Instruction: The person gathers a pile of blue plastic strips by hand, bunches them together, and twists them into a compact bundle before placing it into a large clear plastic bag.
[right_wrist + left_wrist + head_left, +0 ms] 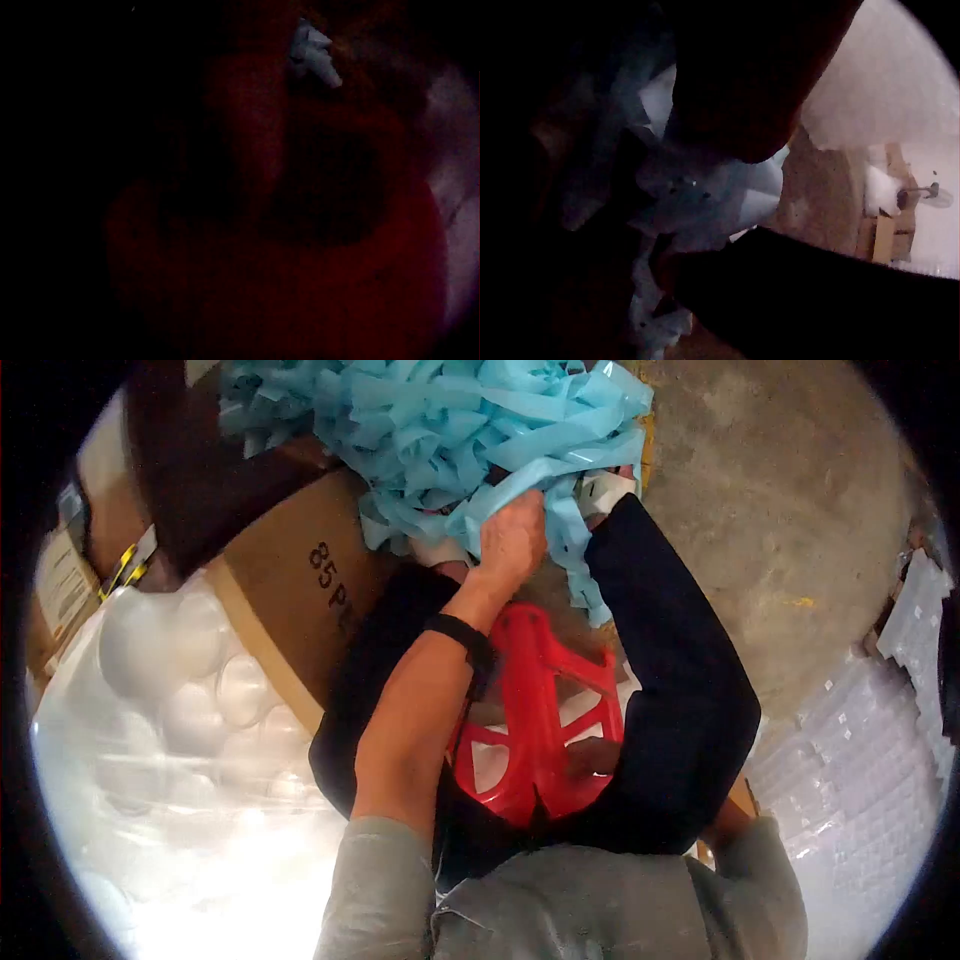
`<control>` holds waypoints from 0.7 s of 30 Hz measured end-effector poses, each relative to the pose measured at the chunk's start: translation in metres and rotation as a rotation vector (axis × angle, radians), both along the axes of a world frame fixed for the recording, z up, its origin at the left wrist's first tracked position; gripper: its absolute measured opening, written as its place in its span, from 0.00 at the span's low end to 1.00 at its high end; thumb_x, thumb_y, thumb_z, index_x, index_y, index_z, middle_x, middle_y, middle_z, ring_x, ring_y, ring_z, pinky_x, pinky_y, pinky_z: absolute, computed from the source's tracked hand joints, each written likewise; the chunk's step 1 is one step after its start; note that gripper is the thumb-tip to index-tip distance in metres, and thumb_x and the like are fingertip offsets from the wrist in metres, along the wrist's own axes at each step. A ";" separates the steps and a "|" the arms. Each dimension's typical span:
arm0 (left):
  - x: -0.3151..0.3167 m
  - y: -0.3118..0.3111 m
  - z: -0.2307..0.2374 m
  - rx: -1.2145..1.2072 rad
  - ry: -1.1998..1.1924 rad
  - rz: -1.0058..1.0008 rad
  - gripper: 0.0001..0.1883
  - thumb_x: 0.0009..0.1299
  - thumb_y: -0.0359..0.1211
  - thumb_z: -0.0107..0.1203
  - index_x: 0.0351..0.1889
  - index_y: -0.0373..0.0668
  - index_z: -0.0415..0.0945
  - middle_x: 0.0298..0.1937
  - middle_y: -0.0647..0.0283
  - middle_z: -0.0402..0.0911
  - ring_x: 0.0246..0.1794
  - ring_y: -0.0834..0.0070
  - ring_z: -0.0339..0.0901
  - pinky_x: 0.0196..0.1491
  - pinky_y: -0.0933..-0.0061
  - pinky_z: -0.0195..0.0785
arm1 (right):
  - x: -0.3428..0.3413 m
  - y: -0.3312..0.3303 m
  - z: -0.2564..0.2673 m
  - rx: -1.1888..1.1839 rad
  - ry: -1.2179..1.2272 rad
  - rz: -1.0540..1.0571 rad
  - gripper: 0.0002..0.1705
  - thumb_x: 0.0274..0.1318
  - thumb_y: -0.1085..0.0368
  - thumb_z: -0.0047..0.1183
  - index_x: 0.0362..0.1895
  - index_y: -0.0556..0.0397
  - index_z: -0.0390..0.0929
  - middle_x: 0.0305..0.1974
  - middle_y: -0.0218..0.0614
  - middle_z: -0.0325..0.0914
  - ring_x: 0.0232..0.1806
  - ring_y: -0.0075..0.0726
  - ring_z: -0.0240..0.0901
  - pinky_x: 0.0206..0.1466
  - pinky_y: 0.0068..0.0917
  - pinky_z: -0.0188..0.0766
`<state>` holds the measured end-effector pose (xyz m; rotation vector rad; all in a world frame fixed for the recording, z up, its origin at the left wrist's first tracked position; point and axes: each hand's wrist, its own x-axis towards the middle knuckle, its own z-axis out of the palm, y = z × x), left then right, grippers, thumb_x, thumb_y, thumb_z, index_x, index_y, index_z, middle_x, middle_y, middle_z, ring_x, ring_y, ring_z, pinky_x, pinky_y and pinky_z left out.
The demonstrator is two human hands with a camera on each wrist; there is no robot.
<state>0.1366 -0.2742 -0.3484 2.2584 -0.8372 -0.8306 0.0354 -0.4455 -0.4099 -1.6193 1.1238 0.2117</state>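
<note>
A large tangled heap of light-blue plastic strips (pixel 430 450) lies at the top of the head view, in front of the person's feet. The left hand (pixel 515 540), fingers curled, grips some of these strips at the heap's near edge; one strip hangs down beside it. In the left wrist view the strips (pixel 705 195) show below a dark, shadowed hand. Between the legs stands a red plastic stool (pixel 535 730) with cut-out sides. The right forearm passes behind the thigh, and part of the right hand (pixel 588 758) shows darkly at an opening in the stool; its fingers are mostly hidden.
A cardboard box (pixel 290 580) with printed marks stands at the left. Beside it is a large clear plastic bag (pixel 180 690) with round shapes inside. Stacked translucent packs (pixel 850 760) lie at the right on the concrete floor (pixel 780 520). A yellow-and-black tool (pixel 125 568) lies far left.
</note>
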 end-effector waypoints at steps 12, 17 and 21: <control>0.177 0.002 0.100 -0.189 -0.312 0.409 0.09 0.77 0.34 0.51 0.40 0.36 0.71 0.35 0.40 0.81 0.39 0.34 0.77 0.42 0.39 0.68 | -0.260 -0.033 0.157 -0.055 0.014 0.158 0.16 0.69 0.66 0.54 0.56 0.59 0.81 0.50 0.43 0.84 0.53 0.40 0.81 0.61 0.39 0.75; 0.241 0.004 0.094 -0.199 -0.291 0.387 0.25 0.76 0.35 0.55 0.68 0.32 0.67 0.56 0.39 0.79 0.56 0.42 0.77 0.58 0.47 0.70 | -0.168 -0.050 0.354 -0.231 -0.146 -0.289 0.24 0.71 0.63 0.55 0.68 0.56 0.74 0.55 0.38 0.83 0.58 0.36 0.79 0.68 0.41 0.71; 0.283 -0.008 0.057 0.116 -0.170 0.439 0.46 0.71 0.41 0.63 0.80 0.29 0.49 0.74 0.36 0.64 0.73 0.40 0.65 0.72 0.48 0.61 | -0.131 -0.022 0.383 -0.338 -0.047 0.426 0.21 0.66 0.64 0.54 0.61 0.58 0.76 0.54 0.48 0.81 0.57 0.47 0.78 0.66 0.46 0.70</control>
